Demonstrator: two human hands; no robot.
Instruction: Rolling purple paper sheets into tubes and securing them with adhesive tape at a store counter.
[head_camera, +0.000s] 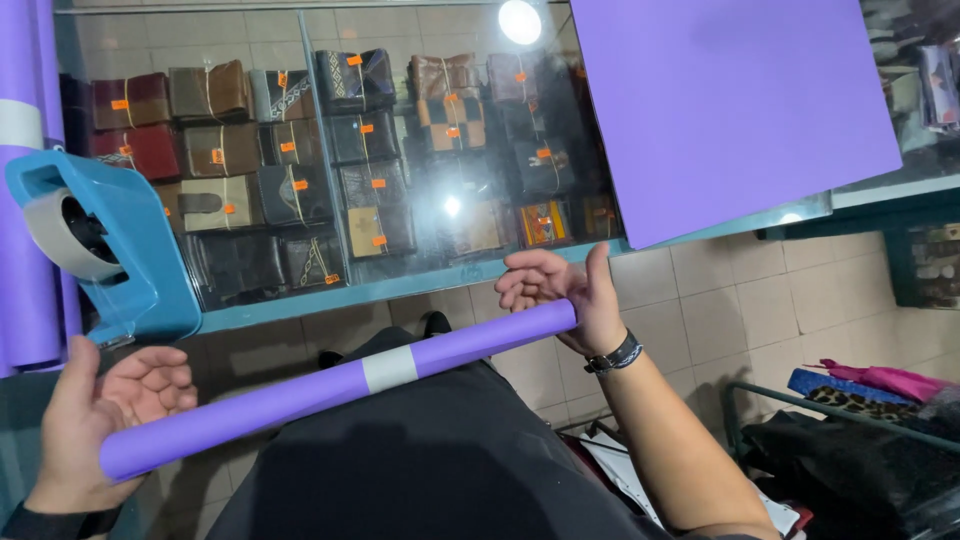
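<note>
Evidently the rolling was finished: a tight purple paper roll (330, 385) lay slantwise between the two hands, bound at its middle by a band of pale tape (389, 368). The left hand (105, 420) cupped the lower end, palm up and fingers loosely curled beneath it rather than clamped. The right hand (560, 295), a dark watch (613, 355) on its wrist, steadied the upper end, thumb raised and fingers spread, touching the tube but not shut round it. The roll hung in the air above the person's dark lap, just short of the glass tabletop (420, 270).

On that tabletop a blue tape dispenser (110, 250) stood at the left, near the left hand, and a flat purple sheet (730, 110) lay at the right, well apart from the roll. Under the glass sat rows of wallets (300, 150) with orange tags.

By my judgement the step in hand was checking or finishing the taped roll; any next move would call for a firmer grip at both ends, since so light a hold could let the tube slide or loosen.
</note>
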